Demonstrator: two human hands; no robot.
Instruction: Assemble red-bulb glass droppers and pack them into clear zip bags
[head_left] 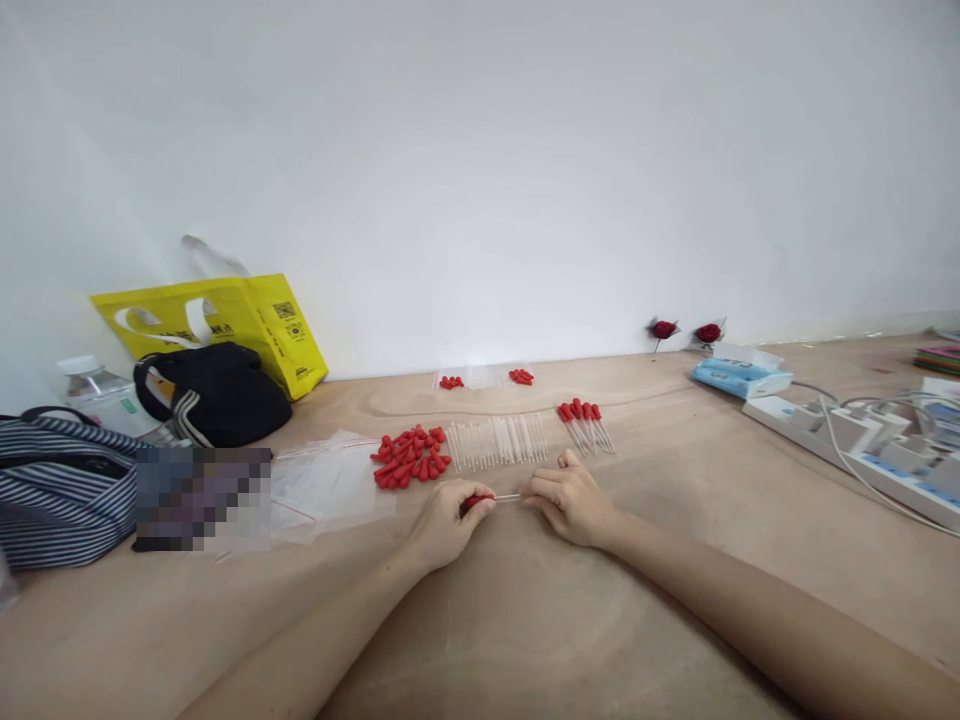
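Observation:
My left hand [448, 522] is closed on a red rubber dropper bulb [480, 502], whose open end faces right. Between my hands runs a thin clear dropper tube [508, 497]; its left end meets the bulb. Fingers of my right hand [571, 502] pinch the tube's other end. Just beyond my left hand lies a heap of loose red bulbs [409, 457]. A row of clear tubes [498, 442] is laid side by side in the middle. Several droppers with red bulbs fitted [585, 425] lie to the right of that row.
Clear zip bags [330, 485] are spread left of the bulbs. Bagged red-bulb droppers [480, 378] lie near the wall. At left are a striped bag [67, 490], a black pouch [217, 395] and a yellow bag [225, 320]. A tissue pack [739, 375] and power strip [862, 450] sit at right.

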